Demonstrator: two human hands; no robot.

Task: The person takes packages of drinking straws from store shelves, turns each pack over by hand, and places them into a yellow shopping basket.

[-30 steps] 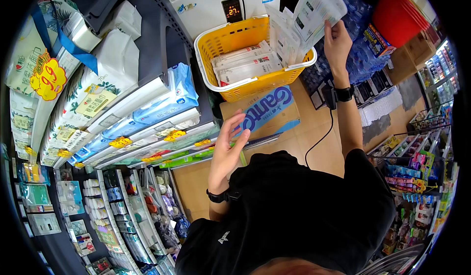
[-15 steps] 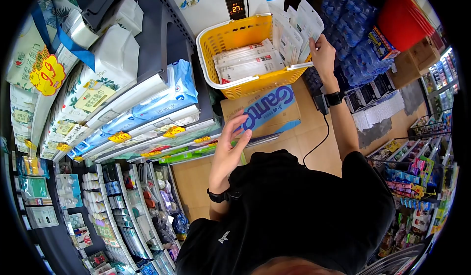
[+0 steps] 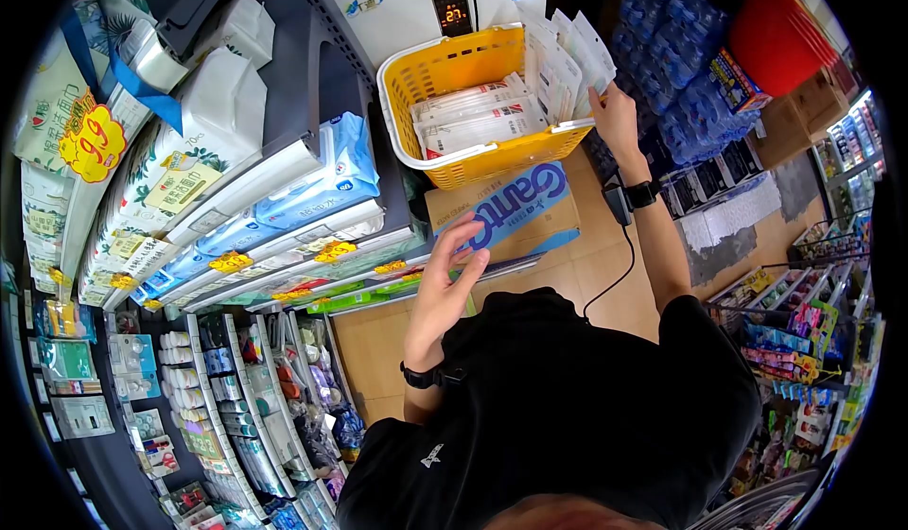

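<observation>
A yellow shopping basket (image 3: 478, 163) with a white rim sits on a cardboard box with blue print (image 3: 530, 213). Flat white packets (image 3: 487, 133) lie stacked inside it, while others stand upright at its right end. My right hand (image 3: 619, 123) is at that end, its fingers closed on the edge of an upright white packet (image 3: 591, 52); part of the grip is hidden. Held in front of my body, my left hand (image 3: 445, 289) is empty with fingers apart, below the basket and touching nothing.
Shelves with tissue packs (image 3: 203, 104) and blue wipes packs (image 3: 322, 175) run along the left. Behind the basket stands a white appliance (image 3: 407, 15) with a lit display. Wrapped blue bottles (image 3: 676, 57) and a red bucket (image 3: 776, 29) are at the right. A black cable (image 3: 615, 275) hangs near my right wrist.
My right hand has moved slightly down, and the upright packets with it sit lower in the basket and spread differently. My left hand has barely moved.
</observation>
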